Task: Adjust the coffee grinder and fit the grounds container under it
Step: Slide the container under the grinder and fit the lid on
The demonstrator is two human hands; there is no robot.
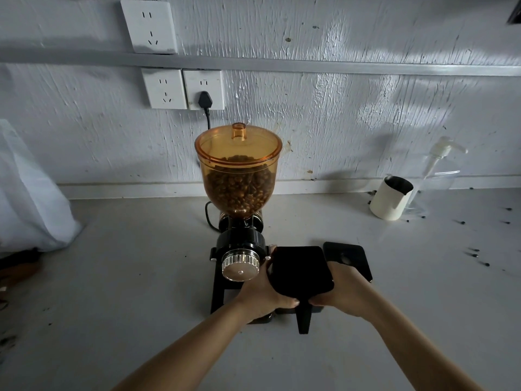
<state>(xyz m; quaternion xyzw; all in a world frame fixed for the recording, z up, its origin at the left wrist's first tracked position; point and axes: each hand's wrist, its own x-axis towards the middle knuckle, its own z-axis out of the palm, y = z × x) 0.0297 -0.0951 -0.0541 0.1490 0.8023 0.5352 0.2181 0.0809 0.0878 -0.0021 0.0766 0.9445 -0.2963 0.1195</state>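
Note:
The coffee grinder (239,244) stands at the counter's middle, with an amber hopper (238,170) full of beans, a silver knurled dial (240,265) at its front and a black base. A black grounds container (300,270) with a short handle sits just right of the dial, tilted toward me. My left hand (265,297) grips its left side next to the dial. Its right side and lower edge are held by my right hand (342,292). A black lid (349,259) lies flat on the counter behind the right hand.
A cream metal pitcher (390,197) and a clear pump bottle (439,170) stand at the back right. Spilled beans (476,253) dot the counter at right. A white cloth bag (25,193) sits at left. The grinder's cord runs to a wall socket (204,90).

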